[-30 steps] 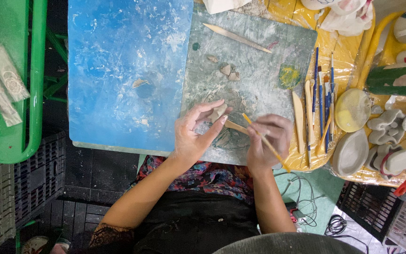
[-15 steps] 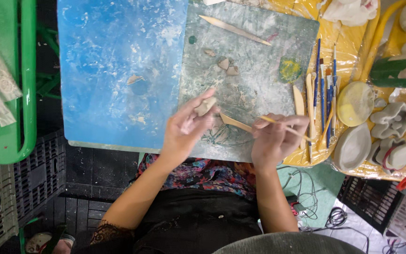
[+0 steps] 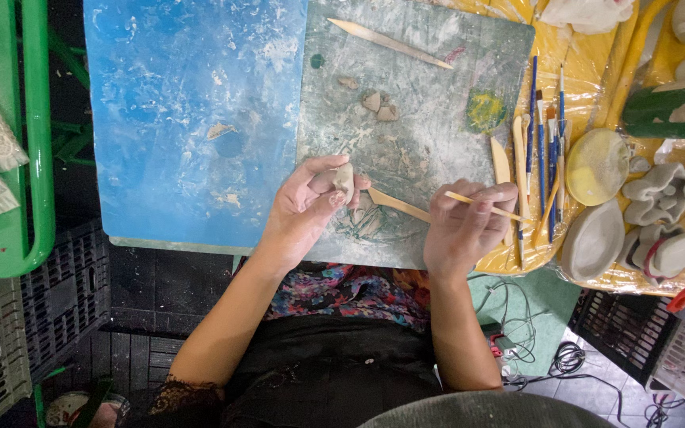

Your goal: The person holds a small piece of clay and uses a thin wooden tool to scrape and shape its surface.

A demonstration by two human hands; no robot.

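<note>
My left hand [image 3: 304, 208] pinches a small pale lump of clay [image 3: 344, 177] between thumb and fingers, just above the near edge of a grey-green work board [image 3: 430, 87]. My right hand [image 3: 464, 226] grips a thin wooden stick [image 3: 485, 206] that points right, toward the brushes. A flat wooden modelling tool [image 3: 398, 204] lies on the board between my two hands. Small clay bits [image 3: 380, 106] rest further up the board.
A blue clay-smeared board [image 3: 192, 103] covers the left of the table. Blue-handled brushes and wooden tools [image 3: 539, 150] lie on yellow plastic at right, beside grey clay bowls [image 3: 594, 239] and shaped clay pieces [image 3: 663, 190]. A long wooden tool [image 3: 390, 41] lies at the back. A green tray [image 3: 37, 135] stands at far left.
My right hand has drawn away from the clay to the right with the stick. The left hand has closed more around the clay lump. The camera has shifted slightly.
</note>
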